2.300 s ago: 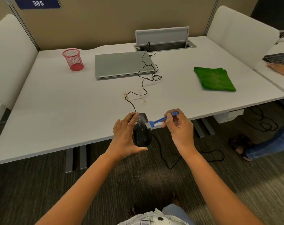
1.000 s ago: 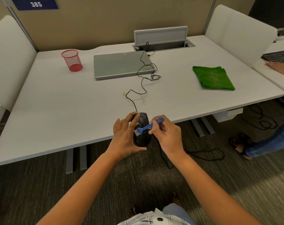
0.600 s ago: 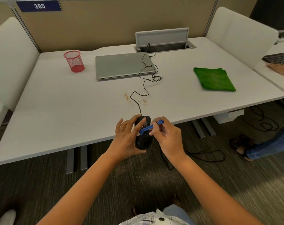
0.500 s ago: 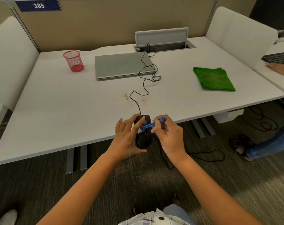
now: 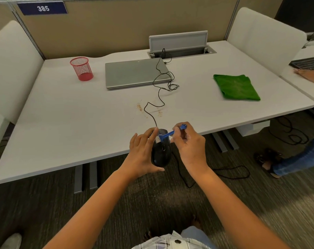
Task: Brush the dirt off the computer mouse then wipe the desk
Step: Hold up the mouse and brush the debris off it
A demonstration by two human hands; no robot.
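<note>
Mouse held at desk's near edge, brush on it

Left hand grips black computer mouse; right hand pinches blue brush, bristles on the mouse's front. Mouse cable trails across brown dirt specks on white desk toward closed grey laptop. Folded green cloth right, red mesh cup left. Blue partition sign reads "385"

Even, soft overhead light, no glare; wide-angle bowing at edges, slight motion blur bottom corners.
</note>
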